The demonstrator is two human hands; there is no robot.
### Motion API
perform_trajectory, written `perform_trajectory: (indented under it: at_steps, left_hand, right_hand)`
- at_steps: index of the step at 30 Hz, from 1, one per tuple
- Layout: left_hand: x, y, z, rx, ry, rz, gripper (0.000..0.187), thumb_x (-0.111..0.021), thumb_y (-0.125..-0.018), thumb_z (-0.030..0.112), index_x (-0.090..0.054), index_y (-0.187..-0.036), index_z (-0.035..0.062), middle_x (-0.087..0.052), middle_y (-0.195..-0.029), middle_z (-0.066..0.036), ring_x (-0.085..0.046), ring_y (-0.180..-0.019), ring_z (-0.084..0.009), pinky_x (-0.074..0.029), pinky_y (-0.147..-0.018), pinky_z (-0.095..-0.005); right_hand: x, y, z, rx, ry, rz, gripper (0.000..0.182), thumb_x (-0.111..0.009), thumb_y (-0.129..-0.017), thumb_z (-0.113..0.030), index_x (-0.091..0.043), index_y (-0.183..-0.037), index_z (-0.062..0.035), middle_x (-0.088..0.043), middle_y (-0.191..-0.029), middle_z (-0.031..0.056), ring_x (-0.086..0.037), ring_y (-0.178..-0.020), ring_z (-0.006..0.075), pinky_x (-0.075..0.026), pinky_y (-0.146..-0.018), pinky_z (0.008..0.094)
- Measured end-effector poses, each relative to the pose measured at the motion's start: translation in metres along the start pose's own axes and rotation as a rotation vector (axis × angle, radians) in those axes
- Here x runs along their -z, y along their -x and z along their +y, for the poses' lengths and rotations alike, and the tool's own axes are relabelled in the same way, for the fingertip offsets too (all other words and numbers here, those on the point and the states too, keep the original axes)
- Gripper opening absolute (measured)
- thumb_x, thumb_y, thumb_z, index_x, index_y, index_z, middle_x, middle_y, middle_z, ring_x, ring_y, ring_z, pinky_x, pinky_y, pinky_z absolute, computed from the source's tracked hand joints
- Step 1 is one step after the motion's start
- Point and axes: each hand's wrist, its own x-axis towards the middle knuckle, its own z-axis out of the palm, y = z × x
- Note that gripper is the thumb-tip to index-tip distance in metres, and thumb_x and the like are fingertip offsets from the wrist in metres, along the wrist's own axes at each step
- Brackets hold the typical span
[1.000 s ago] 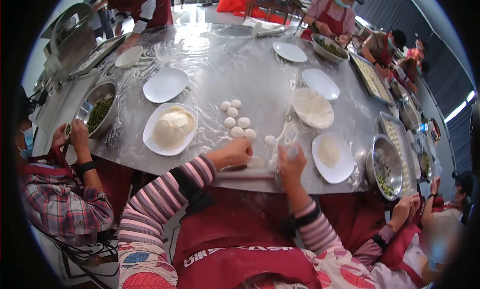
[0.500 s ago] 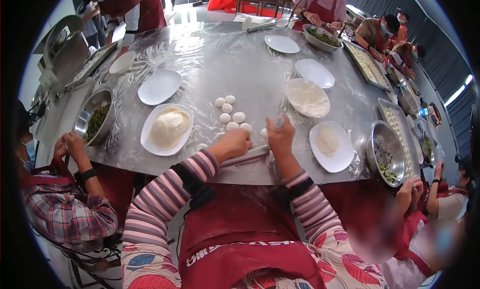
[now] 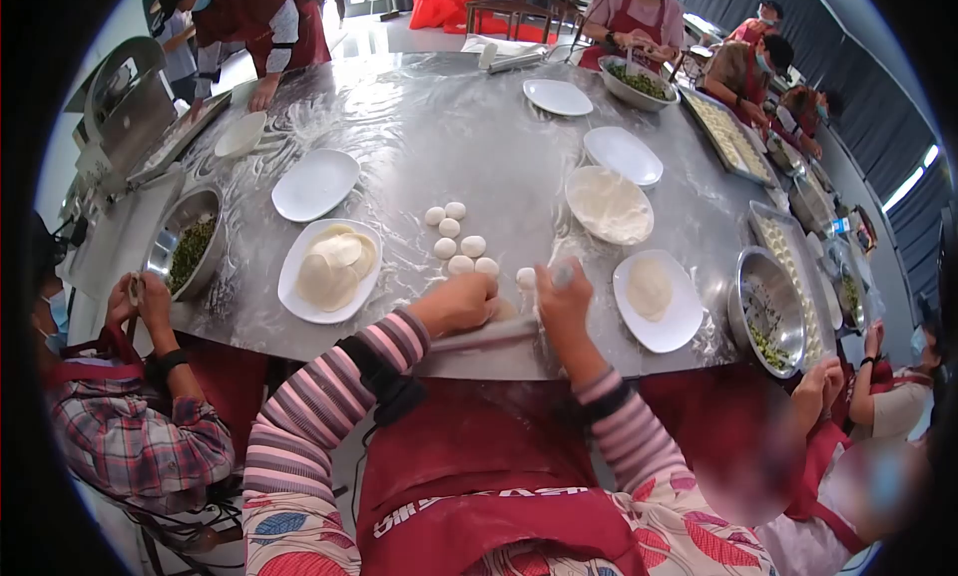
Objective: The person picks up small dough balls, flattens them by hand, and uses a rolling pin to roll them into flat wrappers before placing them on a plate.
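My right hand (image 3: 565, 305) is closed round a rolling pin (image 3: 484, 337), which lies crosswise near the table's front edge and is slightly blurred. A greyish rounded piece (image 3: 567, 271) shows at the top of this hand; I cannot make out what it belongs to. My left hand (image 3: 457, 304) has its fingers curled at the edge of a dough wrapper (image 3: 505, 310), mostly hidden between hand and pin. Several white dough balls (image 3: 473, 246) lie just beyond my left hand. One more dough ball (image 3: 526, 277) sits beside my right hand.
Rolled wrappers lie on a plate at left (image 3: 290, 279) and another at right (image 3: 684, 317). A bowl of flour (image 3: 609, 205) stands behind. Steel bowls of green filling flank me (image 3: 213, 239) (image 3: 740, 302). Trays of dumplings (image 3: 726, 135) line the right side. Co-workers stand around the floury metal table (image 3: 429, 127).
The rolling pin has come slightly toward me, and more of the wrapper shows beside my left fingers. My view has shifted a little; the dough balls stay in place.
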Motion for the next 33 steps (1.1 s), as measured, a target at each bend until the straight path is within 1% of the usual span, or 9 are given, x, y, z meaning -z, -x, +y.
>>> perform_trajectory:
  at_steps: [3,12,17,20,22,25,29,31,33]
  left_hand:
    - [0.000,0.011,-0.003,0.047,0.060,0.047,0.020,-0.057,-0.078,0.019,-0.060,-0.085,-0.0007,-0.062,-0.079,-0.019,-0.060,-0.071,-0.0307,-0.045,-0.064,-0.0381]
    - [0.000,-0.003,0.003,-0.046,-0.036,-0.036,0.017,-0.056,-0.080,0.016,-0.060,-0.084,-0.0004,-0.062,-0.077,-0.018,-0.060,-0.072,-0.0298,-0.046,-0.065,-0.0381]
    - [-0.003,0.003,-0.020,0.083,0.223,-0.004,0.018,-0.058,-0.074,0.014,-0.060,-0.084,-0.0013,-0.061,-0.078,-0.021,-0.060,-0.076,-0.0348,-0.046,-0.066,-0.0405]
    - [0.002,0.011,-0.003,0.209,0.403,-0.122,0.018,-0.057,-0.074,0.014,-0.060,-0.083,-0.0020,-0.061,-0.077,-0.022,-0.060,-0.075,-0.0361,-0.046,-0.067,-0.0421]
    - [0.005,0.010,0.011,0.011,-0.057,-0.058,0.020,-0.055,-0.080,0.016,-0.059,-0.085,-0.0028,-0.060,-0.077,-0.021,-0.060,-0.072,-0.0337,-0.046,-0.064,-0.0404]
    - [-0.008,-0.013,0.002,0.100,0.012,0.066,0.022,-0.053,-0.077,0.017,-0.063,-0.081,-0.0021,-0.061,-0.080,-0.024,-0.060,-0.076,-0.0382,-0.046,-0.069,-0.0437]
    - [0.001,-0.013,0.007,-0.019,-0.033,-0.034,0.021,-0.053,-0.074,0.015,-0.063,-0.081,-0.0020,-0.061,-0.082,-0.026,-0.060,-0.077,-0.0387,-0.046,-0.070,-0.0428]
    - [-0.001,-0.011,-0.003,-0.021,-0.066,-0.069,0.023,-0.060,-0.075,0.017,-0.060,-0.087,-0.0025,-0.061,-0.083,-0.022,-0.060,-0.079,-0.0359,-0.046,-0.071,-0.0415]
    - [-0.009,-0.008,-0.015,0.155,0.308,-0.082,0.024,-0.061,-0.075,0.017,-0.060,-0.088,-0.0024,-0.061,-0.084,-0.022,-0.060,-0.080,-0.0351,-0.045,-0.071,-0.0412]
  right_hand:
    - [0.029,0.026,-0.017,-0.074,-0.046,-0.041,0.021,-0.069,-0.073,-0.007,-0.049,-0.075,-0.0018,-0.051,-0.055,0.0157,-0.051,-0.047,0.0316,-0.040,-0.044,0.0360]
    - [0.002,0.000,-0.004,-0.016,0.008,0.001,0.020,-0.068,-0.073,-0.009,-0.049,-0.074,-0.0018,-0.052,-0.057,0.0184,-0.054,-0.053,0.0371,-0.040,-0.046,0.0392]
    - [0.046,0.063,-0.013,-0.289,-0.134,-0.050,0.018,-0.069,-0.072,-0.004,-0.051,-0.074,-0.0041,-0.052,-0.055,0.0112,-0.054,-0.047,0.0237,-0.041,-0.046,0.0340]
    - [0.042,0.049,-0.018,-0.143,-0.083,-0.054,0.018,-0.068,-0.072,-0.003,-0.050,-0.072,-0.0040,-0.052,-0.055,0.0117,-0.054,-0.047,0.0252,-0.041,-0.045,0.0336]
    - [0.021,0.015,-0.016,-0.044,-0.010,-0.030,0.017,-0.067,-0.072,-0.004,-0.050,-0.073,-0.0026,-0.052,-0.055,0.0141,-0.054,-0.047,0.0283,-0.041,-0.046,0.0351]
    - [-0.021,-0.019,0.004,0.016,-0.024,-0.019,0.019,-0.067,-0.073,-0.009,-0.050,-0.075,-0.0003,-0.052,-0.057,0.0182,-0.054,-0.050,0.0342,-0.041,-0.046,0.0389]
    - [0.003,-0.003,-0.007,-0.025,0.010,-0.044,0.019,-0.067,-0.073,-0.009,-0.050,-0.074,-0.0004,-0.053,-0.058,0.0197,-0.054,-0.052,0.0363,-0.041,-0.046,0.0395]
    - [0.029,0.030,-0.014,-0.107,-0.021,-0.037,0.020,-0.069,-0.071,-0.005,-0.050,-0.072,-0.0034,-0.051,-0.055,0.0127,-0.052,-0.046,0.0251,-0.040,-0.045,0.0354]
    - [0.033,0.048,-0.004,-0.235,-0.130,-0.036,0.020,-0.070,-0.071,-0.004,-0.049,-0.070,-0.0051,-0.051,-0.054,0.0093,-0.051,-0.046,0.0202,-0.040,-0.044,0.0343]
